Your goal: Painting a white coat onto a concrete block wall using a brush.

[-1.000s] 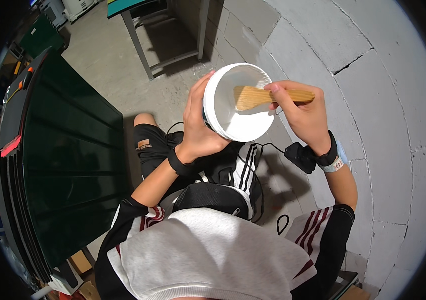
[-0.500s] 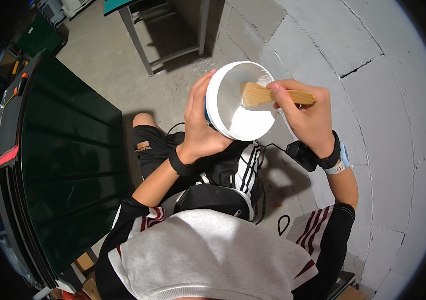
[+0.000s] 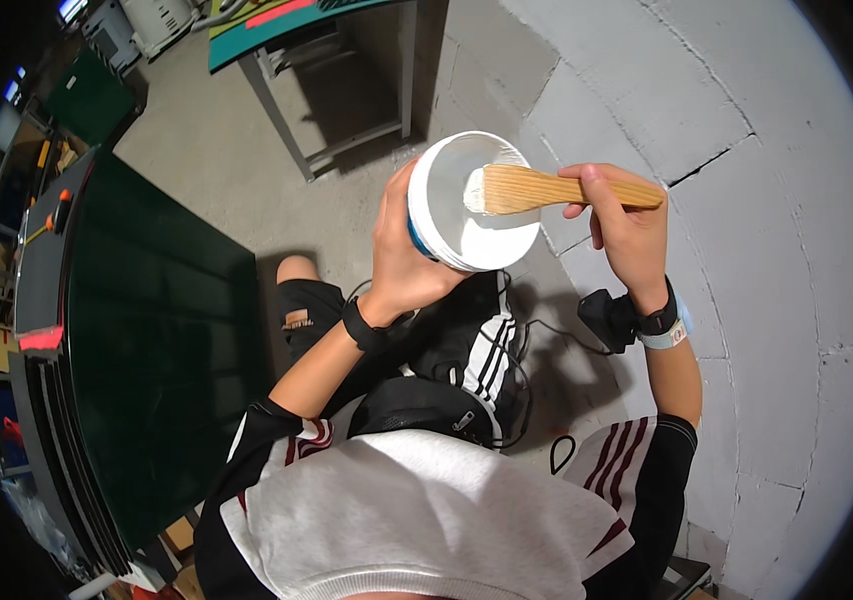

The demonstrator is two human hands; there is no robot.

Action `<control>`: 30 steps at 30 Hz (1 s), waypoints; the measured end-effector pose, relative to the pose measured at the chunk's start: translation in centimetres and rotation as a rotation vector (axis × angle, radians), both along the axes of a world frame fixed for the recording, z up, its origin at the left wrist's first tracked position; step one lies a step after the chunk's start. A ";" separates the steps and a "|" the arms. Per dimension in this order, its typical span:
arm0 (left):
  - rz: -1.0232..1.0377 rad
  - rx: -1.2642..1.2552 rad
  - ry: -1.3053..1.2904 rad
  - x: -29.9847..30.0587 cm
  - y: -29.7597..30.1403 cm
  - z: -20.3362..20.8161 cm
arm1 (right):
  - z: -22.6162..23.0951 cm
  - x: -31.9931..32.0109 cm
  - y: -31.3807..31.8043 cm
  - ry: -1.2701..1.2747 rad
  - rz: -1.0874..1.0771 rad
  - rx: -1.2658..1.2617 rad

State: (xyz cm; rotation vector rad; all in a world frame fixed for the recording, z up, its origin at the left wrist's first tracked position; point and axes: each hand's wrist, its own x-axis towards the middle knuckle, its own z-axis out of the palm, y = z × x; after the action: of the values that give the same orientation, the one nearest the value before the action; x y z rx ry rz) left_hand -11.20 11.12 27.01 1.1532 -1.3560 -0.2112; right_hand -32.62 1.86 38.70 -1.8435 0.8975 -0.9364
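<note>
A white round bucket is tilted in front of me, its open mouth facing up toward me. Its inner wall is coated with white, and a white pool that looks like paint lies on the lower side. My left hand grips the bucket from its left side, fingers behind the wall. Between the thumb and fingers of my right hand is the wooden handle of a paintbrush. White-coated bristles point left, over the bucket's mouth.
To my right rises a light block wall with cracked joints. A tall dark green panel stands close on my left, with a screwdriver on top. Ahead is a green-topped table. A black cable hangs near my right wrist.
My right hand has drawn the paintbrush up and slightly right, so its white bristles now show. The bucket has shifted slightly left, still in my left hand. My view has tipped up a little.
</note>
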 end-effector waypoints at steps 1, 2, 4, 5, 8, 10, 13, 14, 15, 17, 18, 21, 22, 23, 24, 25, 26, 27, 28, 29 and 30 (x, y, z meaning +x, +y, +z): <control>0.009 0.045 0.070 -0.2 -0.5 0.2 | 0.2 -0.2 -0.3 -0.002 -0.006 -0.010; 0.017 0.089 0.140 -0.3 -1.1 0.4 | 0.5 -0.3 -0.7 -0.067 -0.034 0.008; 0.033 0.099 0.112 -0.4 -2.6 0.5 | 0.8 -0.8 -1.6 -0.114 -0.112 0.035; 0.059 0.125 0.087 -0.3 -3.4 0.1 | 0.3 -1.1 -2.2 -0.112 -0.120 0.019; 0.052 0.184 0.120 -0.2 -6.0 -1.5 | -1.4 -1.9 -4.6 -0.168 -0.226 0.169; 0.051 0.226 0.191 0.0 -8.0 -3.1 | -2.7 -2.0 -6.2 -0.230 -0.271 0.212; 0.066 0.297 0.201 0.8 -11.6 -5.0 | -4.3 -1.5 -9.5 -0.319 -0.341 0.285; 0.048 0.298 0.209 1.1 -12.8 -5.5 | -4.6 -1.0 -10.6 -0.336 -0.390 0.287; 0.050 0.306 0.199 1.4 -14.0 -6.1 | -4.9 -0.5 -11.7 -0.352 -0.440 0.289; 0.037 0.312 0.199 2.3 -16.3 -7.4 | -5.2 1.0 -13.8 -0.325 -0.483 0.240; 0.003 0.300 0.231 2.7 -17.2 -8.4 | -5.5 1.8 -14.9 -0.253 -0.509 0.140; -0.094 0.273 0.291 4.1 -19.5 -10.7 | -6.9 3.4 -18.3 -0.141 -0.545 -0.048; -0.114 0.265 0.323 4.9 -19.7 -11.6 | -7.7 4.2 -19.5 -0.077 -0.522 -0.149; -0.140 0.257 0.359 5.7 -20.0 -12.7 | -8.4 4.9 -20.3 -0.008 -0.502 -0.250; -0.150 0.250 0.332 6.5 -20.3 -14.1 | -8.8 5.6 -20.7 0.035 -0.511 -0.278; -0.158 0.246 0.381 7.0 -20.5 -15.8 | -9.3 5.7 -21.1 0.056 -0.523 -0.284; -0.168 0.260 0.396 7.4 -20.5 -16.5 | -9.8 5.3 -21.5 0.187 -0.525 -0.387; -0.177 0.274 0.411 7.9 -20.3 -17.2 | -10.1 5.0 -21.8 0.320 -0.523 -0.487; -0.144 0.307 0.395 8.8 -19.9 -18.7 | -10.5 5.3 -21.6 0.370 -0.527 -0.544; -0.150 0.307 0.405 9.4 -19.5 -19.7 | -10.9 5.5 -21.2 0.381 -0.529 -0.546; -0.121 0.356 0.429 10.0 -19.0 -20.7 | -11.3 5.6 -20.8 0.432 -0.539 -0.571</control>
State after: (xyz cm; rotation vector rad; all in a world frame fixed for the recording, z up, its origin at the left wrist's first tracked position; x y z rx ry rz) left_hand -1.23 -7.87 6.29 1.2300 -1.0273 -0.7685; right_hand -27.05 -18.95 27.42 -2.3993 1.5692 -1.2335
